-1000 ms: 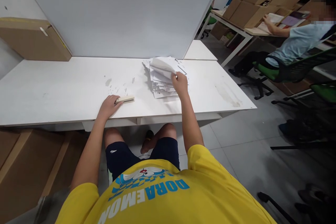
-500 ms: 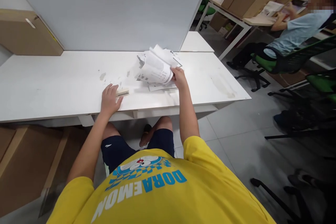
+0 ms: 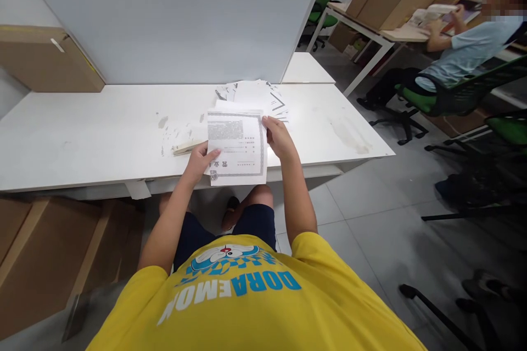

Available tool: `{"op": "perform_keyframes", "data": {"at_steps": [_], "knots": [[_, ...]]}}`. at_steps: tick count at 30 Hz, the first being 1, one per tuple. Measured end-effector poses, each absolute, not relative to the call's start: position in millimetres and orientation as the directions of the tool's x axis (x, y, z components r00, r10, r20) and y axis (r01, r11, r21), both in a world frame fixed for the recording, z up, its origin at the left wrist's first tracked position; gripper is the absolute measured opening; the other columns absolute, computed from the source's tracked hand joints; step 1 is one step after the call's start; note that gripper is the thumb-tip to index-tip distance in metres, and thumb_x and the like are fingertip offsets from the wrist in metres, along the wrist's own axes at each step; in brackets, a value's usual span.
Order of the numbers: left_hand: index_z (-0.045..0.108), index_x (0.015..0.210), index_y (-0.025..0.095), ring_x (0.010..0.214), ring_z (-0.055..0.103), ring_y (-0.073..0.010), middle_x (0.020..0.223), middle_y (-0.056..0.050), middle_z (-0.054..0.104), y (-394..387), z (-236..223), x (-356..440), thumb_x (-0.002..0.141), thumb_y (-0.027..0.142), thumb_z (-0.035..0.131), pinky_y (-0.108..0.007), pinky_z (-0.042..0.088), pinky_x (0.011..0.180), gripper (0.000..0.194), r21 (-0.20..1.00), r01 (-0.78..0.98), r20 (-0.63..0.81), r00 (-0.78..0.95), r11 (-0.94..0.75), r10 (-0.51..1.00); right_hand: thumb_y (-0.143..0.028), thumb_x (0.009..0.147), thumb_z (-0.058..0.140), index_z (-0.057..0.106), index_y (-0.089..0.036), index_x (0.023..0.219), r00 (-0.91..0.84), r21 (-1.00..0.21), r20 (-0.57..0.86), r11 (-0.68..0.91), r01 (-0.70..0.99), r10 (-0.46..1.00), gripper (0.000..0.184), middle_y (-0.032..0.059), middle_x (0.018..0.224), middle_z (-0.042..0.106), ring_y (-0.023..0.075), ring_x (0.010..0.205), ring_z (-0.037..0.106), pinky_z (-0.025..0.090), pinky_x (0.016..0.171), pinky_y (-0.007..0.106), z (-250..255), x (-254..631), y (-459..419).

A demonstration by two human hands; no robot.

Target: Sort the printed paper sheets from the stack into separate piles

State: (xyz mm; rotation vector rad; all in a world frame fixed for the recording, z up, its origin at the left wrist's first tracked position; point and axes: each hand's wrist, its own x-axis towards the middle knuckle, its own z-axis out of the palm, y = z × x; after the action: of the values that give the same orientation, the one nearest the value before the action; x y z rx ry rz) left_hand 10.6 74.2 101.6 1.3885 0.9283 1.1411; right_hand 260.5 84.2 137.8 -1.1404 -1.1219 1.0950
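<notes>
I hold a printed sheet of paper (image 3: 239, 145) with a dark border in front of me, above the near edge of the white table (image 3: 82, 137). My left hand (image 3: 201, 160) grips its lower left edge. My right hand (image 3: 278, 137) grips its right edge. Behind the sheet lies a loose stack of papers (image 3: 255, 96) on the table. A small beige stapler (image 3: 185, 147) rests on the table just left of my left hand.
A grey partition (image 3: 173, 16) stands behind the table, with a cardboard box (image 3: 45, 60) at its far left. More cardboard (image 3: 45, 258) is under the table at left. At right another person (image 3: 461, 49) sits on a green chair at a desk with boxes.
My right hand lifted a sheet off the stack and brought it toward me. My left hand left the stapler and took hold of the sheet's left edge.
</notes>
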Motion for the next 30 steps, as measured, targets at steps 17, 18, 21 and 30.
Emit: {"op": "perform_keyframes", "data": {"at_steps": [17, 18, 21, 30], "knots": [[0.063, 0.115, 0.019, 0.108, 0.066, -0.0300, 0.115, -0.011, 0.071, 57, 65, 15, 0.074, 0.055, 0.071, -0.039, 0.052, 0.089, 0.055, 0.949, -0.314, -0.023, 0.063, 0.042, 0.998, -0.033, 0.069, 0.074, 0.061, -0.026, 0.114, -0.052, -0.977, -0.014, -0.025, -0.213, 0.999, 0.047, 0.0028, 0.111, 0.072, 0.0248, 0.102, 0.066, 0.054, 0.087, 0.037, 98, 218, 37], [0.063, 0.116, 0.020, 0.109, 0.066, -0.0294, 0.116, -0.011, 0.071, 56, 65, 16, 0.076, 0.055, 0.069, -0.039, 0.052, 0.089, 0.054, 0.954, -0.298, -0.021, 0.049, 0.035, 0.999, -0.033, 0.070, 0.074, 0.062, -0.026, 0.113, -0.033, -0.972, -0.021, -0.029, -0.231, 0.999, 0.045, 0.0025, 0.111, 0.072, 0.0242, 0.101, 0.067, 0.054, 0.087, 0.036, 96, 215, 32], [0.064, 0.111, 0.020, 0.103, 0.066, -0.0276, 0.109, -0.010, 0.072, 51, 65, 14, 0.080, 0.057, 0.064, -0.037, 0.051, 0.085, 0.048, 0.975, -0.224, 0.005, 0.034, 0.003, 0.999, -0.036, 0.071, 0.075, 0.064, -0.026, 0.110, 0.003, -0.948, -0.080, -0.075, -0.308, 0.997, 0.041, 0.0024, 0.109, 0.073, 0.0233, 0.096, 0.068, 0.055, 0.083, 0.034, 89, 208, 13], [0.063, 0.075, 0.019, 0.067, 0.058, -0.0192, 0.067, -0.001, 0.061, 54, 69, -2, 0.077, 0.052, 0.068, -0.029, 0.045, 0.060, 0.033, 0.995, 0.098, -0.033, 0.154, 0.018, 0.987, -0.042, 0.063, 0.083, 0.075, -0.019, 0.085, -0.103, -0.830, -0.349, -0.358, -0.428, 0.931, 0.033, 0.0053, 0.079, 0.076, 0.0213, 0.068, 0.068, 0.055, 0.062, 0.031, 45, 206, -43]]}}
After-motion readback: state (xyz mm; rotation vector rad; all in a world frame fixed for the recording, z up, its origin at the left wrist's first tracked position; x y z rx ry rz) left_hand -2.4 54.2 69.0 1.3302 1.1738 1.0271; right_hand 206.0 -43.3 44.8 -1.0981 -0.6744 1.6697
